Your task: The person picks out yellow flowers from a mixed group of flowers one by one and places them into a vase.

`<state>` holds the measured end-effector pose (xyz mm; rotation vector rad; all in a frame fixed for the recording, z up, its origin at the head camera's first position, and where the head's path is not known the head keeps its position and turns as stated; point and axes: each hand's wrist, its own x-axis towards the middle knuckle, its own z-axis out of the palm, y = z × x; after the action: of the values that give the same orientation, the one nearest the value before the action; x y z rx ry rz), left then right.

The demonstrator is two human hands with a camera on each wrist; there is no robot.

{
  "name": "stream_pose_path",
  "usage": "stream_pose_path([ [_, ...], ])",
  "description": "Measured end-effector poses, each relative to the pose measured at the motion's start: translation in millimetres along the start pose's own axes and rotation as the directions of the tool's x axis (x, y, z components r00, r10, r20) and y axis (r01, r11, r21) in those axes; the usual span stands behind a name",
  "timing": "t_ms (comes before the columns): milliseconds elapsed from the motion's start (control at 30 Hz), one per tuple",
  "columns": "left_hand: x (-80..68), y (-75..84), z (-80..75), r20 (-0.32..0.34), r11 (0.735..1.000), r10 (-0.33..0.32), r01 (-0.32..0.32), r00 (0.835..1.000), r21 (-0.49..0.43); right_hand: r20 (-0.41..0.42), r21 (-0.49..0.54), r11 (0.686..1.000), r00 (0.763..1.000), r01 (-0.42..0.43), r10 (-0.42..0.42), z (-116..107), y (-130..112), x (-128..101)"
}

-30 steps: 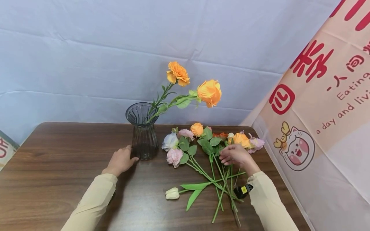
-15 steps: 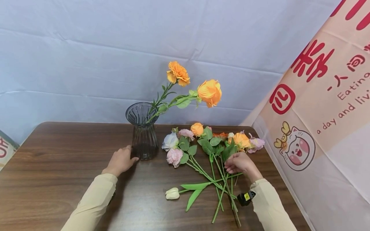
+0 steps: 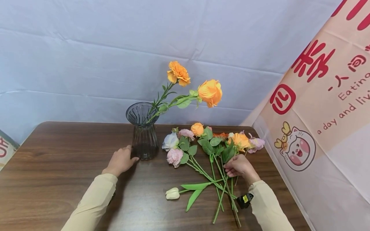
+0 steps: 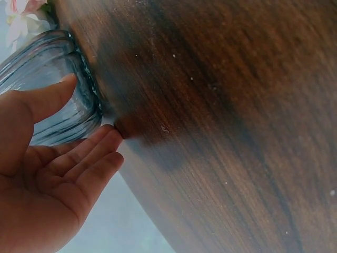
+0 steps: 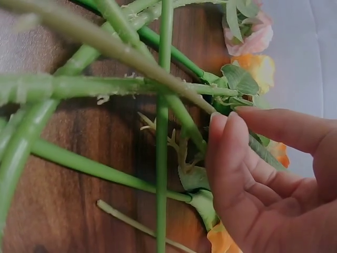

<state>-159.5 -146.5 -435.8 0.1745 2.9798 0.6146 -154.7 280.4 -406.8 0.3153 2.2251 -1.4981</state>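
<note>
A ribbed dark glass vase [image 3: 143,134] stands on the brown wooden table [image 3: 57,166] and holds an orange carnation [image 3: 178,73] and an orange rose [image 3: 210,92]. My left hand [image 3: 127,157] lies beside the vase's base with straight fingers. In the left wrist view its thumb [image 4: 50,95] touches the vase [image 4: 47,52]. To the right lies a pile of loose flowers [image 3: 199,141] with crossing green stems [image 5: 163,132]. My right hand [image 3: 232,166] is curled over those stems. Its thumb and fingertips [image 5: 224,124] pinch one stem, just behind an orange flower [image 3: 240,140].
A white tulip [image 3: 172,193] lies apart at the front of the pile. A pale cloth backdrop [image 3: 86,48] hangs behind the table. A printed banner [image 3: 318,112] stands close along the right edge. Bare wood stretches left of the vase.
My right hand has drawn back towards me along the stems and closed on one. The green leaves behind the orange flower have lifted. My left hand and the vase have not moved.
</note>
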Motion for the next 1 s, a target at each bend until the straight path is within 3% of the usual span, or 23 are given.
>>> stream_pose_path([
  [400,-0.2,-1.1,-0.1,-0.007,1.0,0.004,-0.004,1.0,0.0,-0.078,-0.064,0.997,0.996,-0.039,0.034,9,1,5],
  [1000,2.1,-2.4,0.7,0.002,1.0,-0.002,0.002,1.0,-0.003,-0.035,-0.06,0.998,0.999,-0.018,0.016,14,1,10],
])
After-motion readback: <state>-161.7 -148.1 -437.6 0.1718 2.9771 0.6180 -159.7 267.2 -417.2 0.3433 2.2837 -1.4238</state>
